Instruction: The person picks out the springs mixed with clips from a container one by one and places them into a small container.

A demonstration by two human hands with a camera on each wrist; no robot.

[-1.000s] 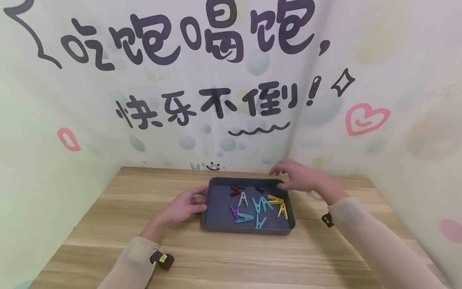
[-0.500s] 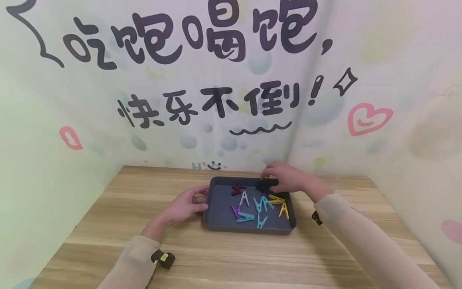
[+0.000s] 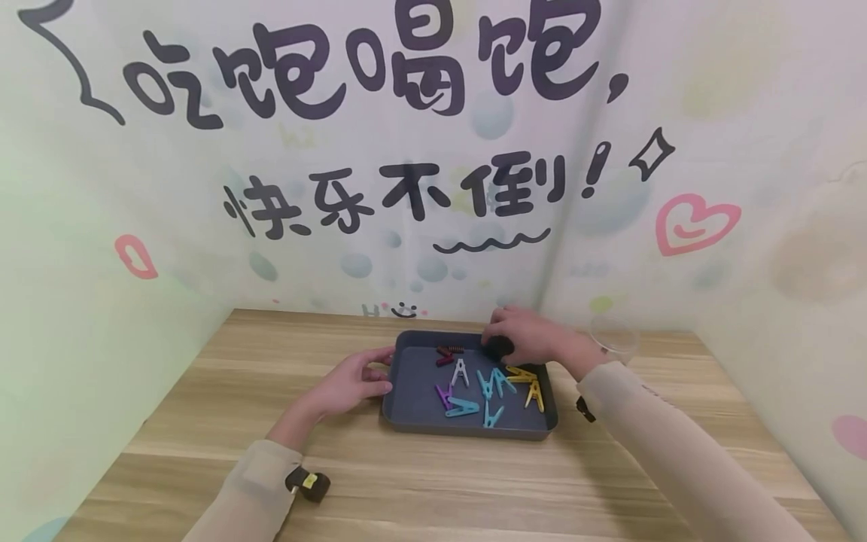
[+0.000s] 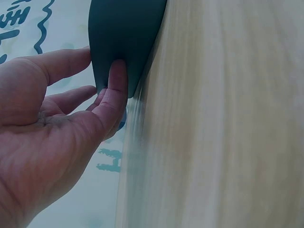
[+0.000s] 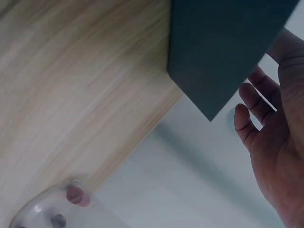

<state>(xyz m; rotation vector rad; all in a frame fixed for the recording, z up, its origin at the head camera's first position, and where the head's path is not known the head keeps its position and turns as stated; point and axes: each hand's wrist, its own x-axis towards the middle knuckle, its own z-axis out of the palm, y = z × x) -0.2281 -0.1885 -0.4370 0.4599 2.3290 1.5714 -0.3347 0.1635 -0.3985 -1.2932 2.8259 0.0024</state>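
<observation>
A shallow dark grey tray (image 3: 420, 406) lies on the wooden table and holds several small clothes pegs. Among them are a white peg (image 3: 460, 372), a purple peg (image 3: 443, 394), light blue pegs (image 3: 463, 407) and yellow pegs (image 3: 535, 394). Small dark red and brown pieces (image 3: 445, 360) lie near the back wall. My left hand (image 3: 348, 385) touches the tray's left wall with its fingertips. My right hand (image 3: 528, 336) reaches over the back right part, its fingers and thumb around a dark shape (image 3: 500, 347); whether they grip it cannot be made out.
A clear round container (image 3: 615, 335) stands behind my right wrist; dark and reddish round spots (image 5: 74, 194) show on or in it. The table (image 3: 406, 489) ends at a printed wall sheet (image 3: 325, 278) close behind the tray.
My right hand has moved left and down, from above the tray's back right corner to within the tray, now covering the dark piece there. My left hand stays at the left wall.
</observation>
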